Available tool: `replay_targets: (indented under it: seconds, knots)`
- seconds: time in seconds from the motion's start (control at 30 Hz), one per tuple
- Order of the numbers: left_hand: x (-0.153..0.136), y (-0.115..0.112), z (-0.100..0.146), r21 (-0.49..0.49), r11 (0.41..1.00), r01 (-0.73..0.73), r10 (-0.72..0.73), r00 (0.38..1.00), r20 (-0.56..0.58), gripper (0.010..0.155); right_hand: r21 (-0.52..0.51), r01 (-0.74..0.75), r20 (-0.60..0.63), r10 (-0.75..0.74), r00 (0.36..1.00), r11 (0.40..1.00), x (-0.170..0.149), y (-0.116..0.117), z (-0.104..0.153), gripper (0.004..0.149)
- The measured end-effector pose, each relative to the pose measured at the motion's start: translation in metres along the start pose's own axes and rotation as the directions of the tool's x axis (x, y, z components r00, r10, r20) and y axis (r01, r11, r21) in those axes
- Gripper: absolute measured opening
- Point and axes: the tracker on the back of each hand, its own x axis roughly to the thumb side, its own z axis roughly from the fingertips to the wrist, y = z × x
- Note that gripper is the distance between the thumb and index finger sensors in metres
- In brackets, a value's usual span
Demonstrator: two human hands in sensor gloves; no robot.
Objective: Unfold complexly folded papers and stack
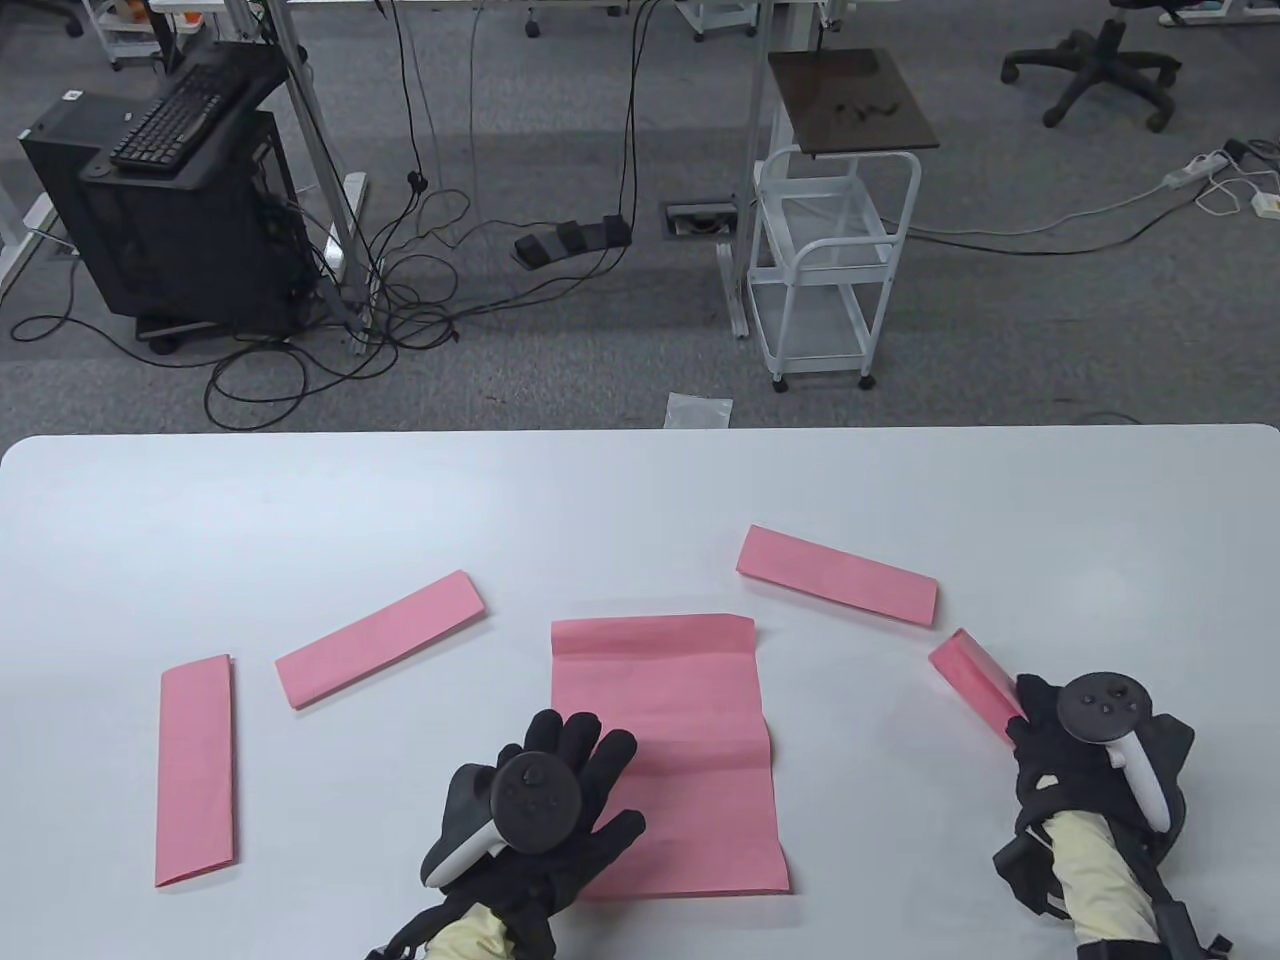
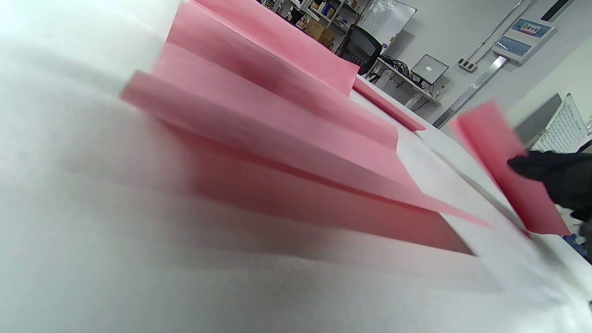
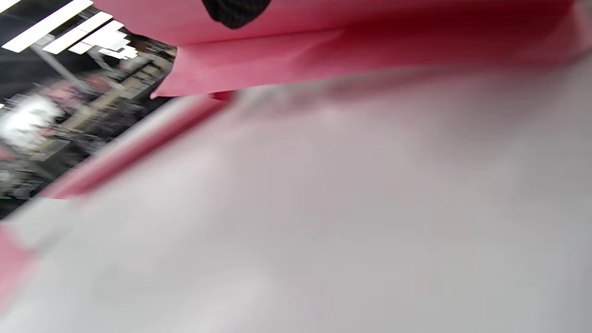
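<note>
Pink papers are spread across a smooth white table (image 1: 300,500) with rounded far corners. At the far left, a narrow folded strip (image 1: 196,770) is laid lengthwise, pointing away from the near edge. Just to its right, apart from it, a second folded strip (image 1: 380,640) is angled up toward the right. In the middle, an unfolded sheet (image 1: 690,700) is spread flat; it is matte, rectangular, crossed by creases, and its far edge is turned over in a narrow band. The left hand (image 1: 545,800), in a black glove, is laid flat on the sheet's near left part with the fingers spread; nothing is gripped. Beyond the sheet to the right, a third folded strip (image 1: 838,574) is set at a slant. At the far right, a fourth folded paper (image 1: 972,680) is held at one end by the right hand (image 1: 1080,750), its free end raised toward the upper left.

In the left wrist view, the sheet's creases are shown as low ridges rising off the table, which the table view flattens, and the held paper (image 2: 504,171) is seen tilted up off the surface. In the right wrist view, blurred, a black fingertip (image 3: 236,11) is seen pressed on that paper (image 3: 323,51), whose underside is lifted clear of the table.
</note>
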Motion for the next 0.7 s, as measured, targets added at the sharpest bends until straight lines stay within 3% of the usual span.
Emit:
replay_targets:
  seconds: [0.07,0.13,0.23,0.27,0.37,0.43,0.6,0.7]
  knots:
    - [0.001,0.000,-0.001,0.015,1.000,-0.022,0.022,1.000,0.004,0.070,0.021,0.104,0.130,-0.106,0.986,0.994,0.022,-0.003,0.016,0.055]
    - [0.002,0.000,-0.002,0.023,0.999,-0.047,0.047,0.999,0.010,0.070,0.059,0.265,0.261,-0.271,0.926,0.962,0.044,-0.002,0.035,0.055]
    - [0.004,-0.003,-0.004,0.022,0.995,-0.092,0.091,0.995,0.039,0.074,0.242,0.545,0.401,-0.594,0.697,0.803,0.071,0.017,0.054,0.056]
    - [0.005,-0.004,-0.005,0.026,0.991,-0.134,0.133,0.990,0.056,0.077,0.349,0.624,0.398,-0.713,0.577,0.699,0.081,0.030,0.060,0.056]
    - [0.007,-0.008,-0.007,0.025,0.962,-0.272,0.269,0.959,0.094,0.080,0.547,0.672,0.312,-0.866,0.390,0.499,0.104,0.066,0.071,0.056]
    - [0.007,-0.010,-0.006,-0.016,0.934,-0.358,0.357,0.926,0.121,0.082,0.656,0.642,0.251,-0.917,0.310,0.397,0.120,0.090,0.079,0.057]
    - [-0.002,-0.012,-0.006,-0.089,0.825,-0.558,0.565,0.815,0.127,0.090,0.780,0.604,0.094,-0.984,0.149,0.166,0.144,0.119,0.094,0.057]
    - [-0.002,-0.014,-0.009,-0.185,0.712,-0.678,0.702,0.698,0.140,0.078,0.817,0.564,0.053,-0.989,0.135,0.121,0.153,0.133,0.100,0.057]
